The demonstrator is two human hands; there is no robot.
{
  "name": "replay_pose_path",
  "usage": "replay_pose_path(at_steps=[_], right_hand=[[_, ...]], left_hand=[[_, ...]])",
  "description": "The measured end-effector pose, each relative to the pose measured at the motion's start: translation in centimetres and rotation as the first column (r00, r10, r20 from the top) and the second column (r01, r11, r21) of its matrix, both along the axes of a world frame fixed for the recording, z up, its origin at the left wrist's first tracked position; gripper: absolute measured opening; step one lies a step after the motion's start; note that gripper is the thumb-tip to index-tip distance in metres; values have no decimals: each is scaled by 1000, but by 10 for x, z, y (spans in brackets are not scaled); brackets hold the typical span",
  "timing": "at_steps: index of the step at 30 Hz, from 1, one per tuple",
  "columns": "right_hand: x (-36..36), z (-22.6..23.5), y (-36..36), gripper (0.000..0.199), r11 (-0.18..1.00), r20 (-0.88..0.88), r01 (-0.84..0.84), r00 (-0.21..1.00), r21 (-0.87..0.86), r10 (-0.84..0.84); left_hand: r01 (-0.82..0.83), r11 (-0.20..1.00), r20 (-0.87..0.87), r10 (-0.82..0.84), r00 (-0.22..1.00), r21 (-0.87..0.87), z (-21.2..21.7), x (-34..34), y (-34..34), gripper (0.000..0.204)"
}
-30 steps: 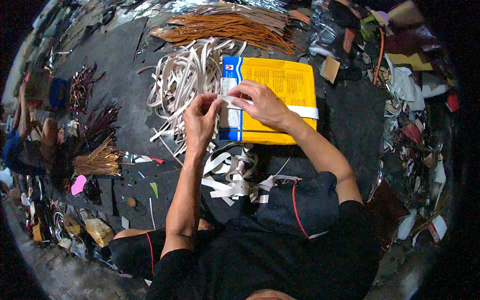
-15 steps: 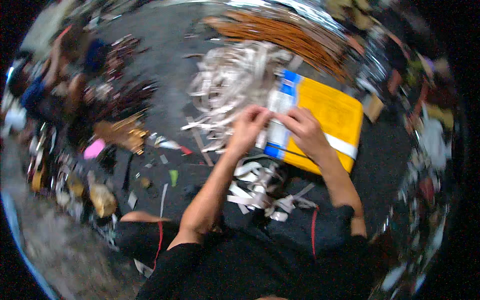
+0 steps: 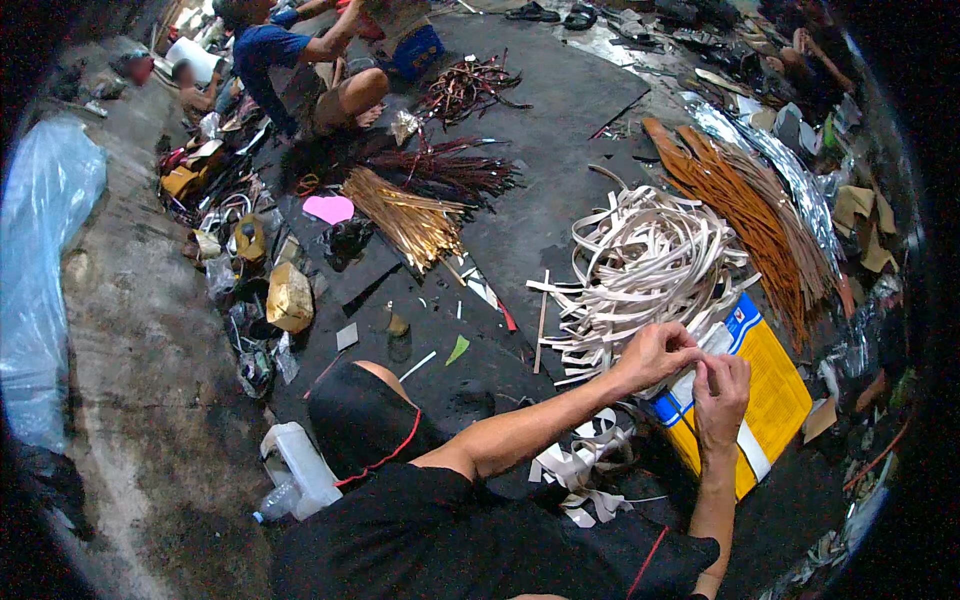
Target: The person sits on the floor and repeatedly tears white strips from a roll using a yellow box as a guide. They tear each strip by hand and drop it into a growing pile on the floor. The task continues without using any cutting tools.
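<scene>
Left hand (image 3: pixel 655 352) and right hand (image 3: pixel 722 388) brought together at the right of the scene, fingertips of both pinched on 1 pale strip (image 3: pixel 700 362) above the near-left corner of a yellow-and-blue sack (image 3: pixel 775 400) lying flat on the floor (image 3: pixel 540 130). Just beyond the hands, a loose heap of white strips (image 3: pixel 645 265); farther right, a bundle of brown strips (image 3: pixel 740 215). Near, beside the knee, white offcuts (image 3: pixel 580 470); far left, another person (image 3: pixel 285 60) seated among gold strips (image 3: pixel 410 220).

Pale strip (image 3: pixel 700 362) pinched over yellow board (image 3: pixel 775 400)
</scene>
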State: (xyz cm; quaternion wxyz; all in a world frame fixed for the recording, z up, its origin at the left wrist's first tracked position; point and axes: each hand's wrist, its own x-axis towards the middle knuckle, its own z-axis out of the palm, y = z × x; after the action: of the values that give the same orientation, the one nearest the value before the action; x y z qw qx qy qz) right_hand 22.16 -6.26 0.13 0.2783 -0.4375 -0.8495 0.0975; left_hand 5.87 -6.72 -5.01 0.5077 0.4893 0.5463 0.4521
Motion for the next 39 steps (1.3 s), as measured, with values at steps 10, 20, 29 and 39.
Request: replay_pose_path(at_steps=[10,20,29,39], right_hand=[[-13,-3,2,16,998,-52,-50,997,41,52],[10,-16,16,15,994,-72,-105,992,43,108],[19,-19,9,17,997,-168,-52,985,-60,41],[18,-17,12,15,990,-195,-39,981,-139,12]], left_hand=[[173,963,488,-52,871,-205,-53,5,10,25],[20,991,204,8,979,-133,-32,7,11,24],[107,951,438,32,898,-290,-40,-3,14,20],[136,875,833,380,402,-465,-42,-2,10,44]])
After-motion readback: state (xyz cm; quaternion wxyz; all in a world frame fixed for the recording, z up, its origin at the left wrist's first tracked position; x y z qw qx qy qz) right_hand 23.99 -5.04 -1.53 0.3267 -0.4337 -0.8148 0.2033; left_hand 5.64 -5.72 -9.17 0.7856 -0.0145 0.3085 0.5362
